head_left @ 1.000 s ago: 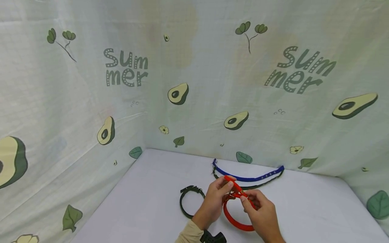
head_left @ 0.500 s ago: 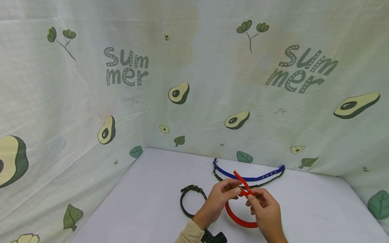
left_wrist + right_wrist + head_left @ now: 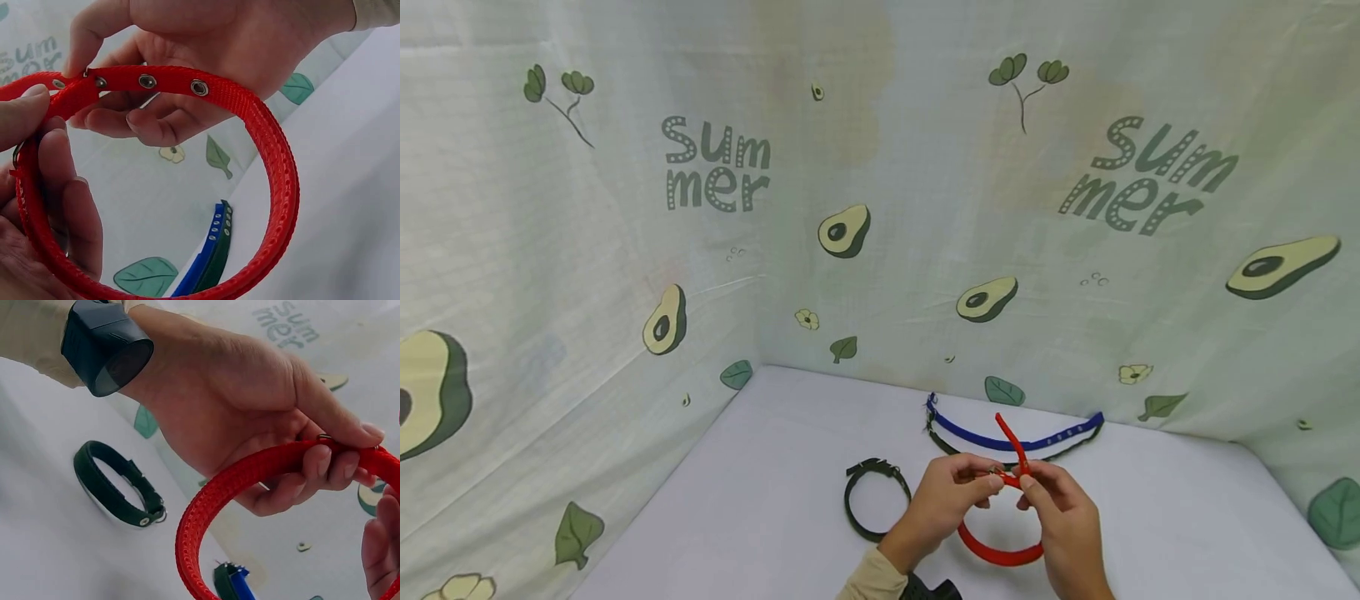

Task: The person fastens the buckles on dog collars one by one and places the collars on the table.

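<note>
A red collar [image 3: 1000,557], bent into a ring, is held between both hands over the white table. My left hand [image 3: 951,496] pinches it near the buckle, thumb against the strap. On the other side, my right hand [image 3: 1063,508] grips the strap between thumb and fingers. The loose strap end [image 3: 1013,437] sticks up between the hands. In the left wrist view, metal eyelets [image 3: 147,81] line the strap, and a metal ring [image 3: 17,153] shows by the left fingers. The right wrist view shows the left thumb pressing on the band; fingers largely cover the buckle.
Left of the hands, a dark green collar [image 3: 850,500] lies closed in a ring. Behind them, a blue collar [image 3: 977,437] and another dark green one [image 3: 942,446] lie stretched out side by side. A printed cloth wall [image 3: 910,167] rises at the table's back edge.
The left fingers have let go of the red strap's tip, which now stands up free, and pinch near the buckle instead. Both hands have shifted slightly right with the collar.
</note>
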The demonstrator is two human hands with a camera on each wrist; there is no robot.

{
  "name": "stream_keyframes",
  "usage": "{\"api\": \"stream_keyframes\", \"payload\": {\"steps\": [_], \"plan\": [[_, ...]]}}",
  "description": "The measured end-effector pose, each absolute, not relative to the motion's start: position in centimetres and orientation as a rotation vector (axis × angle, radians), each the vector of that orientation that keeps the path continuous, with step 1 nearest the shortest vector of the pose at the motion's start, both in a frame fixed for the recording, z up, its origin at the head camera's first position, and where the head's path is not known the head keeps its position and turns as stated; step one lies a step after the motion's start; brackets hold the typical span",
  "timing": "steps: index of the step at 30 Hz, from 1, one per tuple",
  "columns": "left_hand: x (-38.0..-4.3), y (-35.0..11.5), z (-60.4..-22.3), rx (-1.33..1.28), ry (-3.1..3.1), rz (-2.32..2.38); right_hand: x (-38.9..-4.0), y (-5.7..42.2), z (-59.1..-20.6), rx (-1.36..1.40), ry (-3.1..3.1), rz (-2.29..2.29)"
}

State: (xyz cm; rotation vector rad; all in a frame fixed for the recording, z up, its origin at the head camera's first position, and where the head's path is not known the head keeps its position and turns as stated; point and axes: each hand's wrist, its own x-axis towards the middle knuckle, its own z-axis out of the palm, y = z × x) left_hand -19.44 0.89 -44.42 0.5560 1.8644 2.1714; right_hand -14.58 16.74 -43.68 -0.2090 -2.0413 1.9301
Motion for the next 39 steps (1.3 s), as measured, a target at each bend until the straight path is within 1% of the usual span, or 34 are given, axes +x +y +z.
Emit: {"api": "stream_keyframes", "payload": {"steps": [10,15,24,35,39], "plan": [[-19.4,1.1,-44.5,0.564,1.888,2.130,-14.8,16.7,-43.8,-0.257,-2.003,1.950],[-19.4,1.3,-44.5,0.562,1.852,2.146,-14.7,16.5,-43.9,-0.234,-2.089,1.733],[-19.3,1.1,-44.8,0.593,1.844,2.138,-14.5,16.2,-44.2,-0.067,-2.059,1.492],[-18.5,1.3,-44.6,0.607,1.848,2.176,-14.3,16.2,-44.4,-0.064,-2.093,1.198],[-18.5,1.5,-44.5,0.606,1.856,2.205,-14.3,16.2,-44.4,-0.027,-2.076,1.182]]}}
